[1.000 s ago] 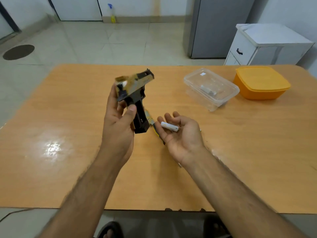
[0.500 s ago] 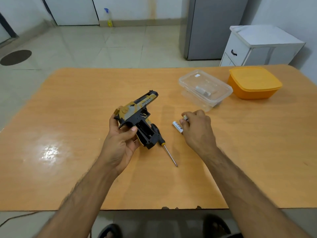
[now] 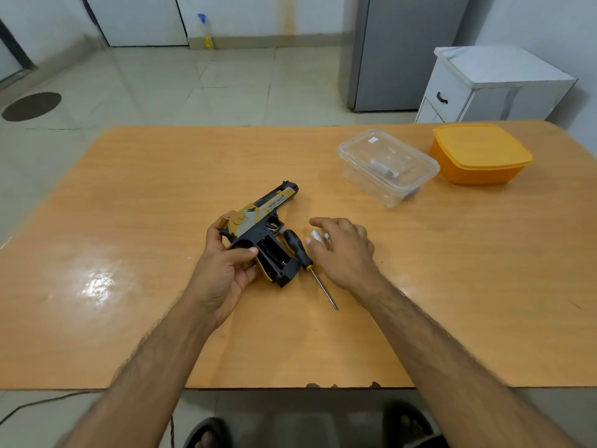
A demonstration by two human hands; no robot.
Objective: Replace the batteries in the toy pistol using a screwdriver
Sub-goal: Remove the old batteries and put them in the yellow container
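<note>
The black and yellow toy pistol lies on its side on the wooden table, its grip's battery compartment open and dark inside. My left hand grips it at the rear and the trigger area. A black-handled screwdriver lies just right of the grip, tip pointing toward me. My right hand hovers palm down beside the screwdriver, with a white battery held in its fingers, mostly hidden by them.
A clear plastic container with small items inside stands at the back right, and an orange lidded box sits beyond it. A white cabinet and a grey fridge stand behind the table.
The pistol came down from mid-air to the table. My right hand turned palm down, closed on the battery and moved left toward the screwdriver and pistol grip.
</note>
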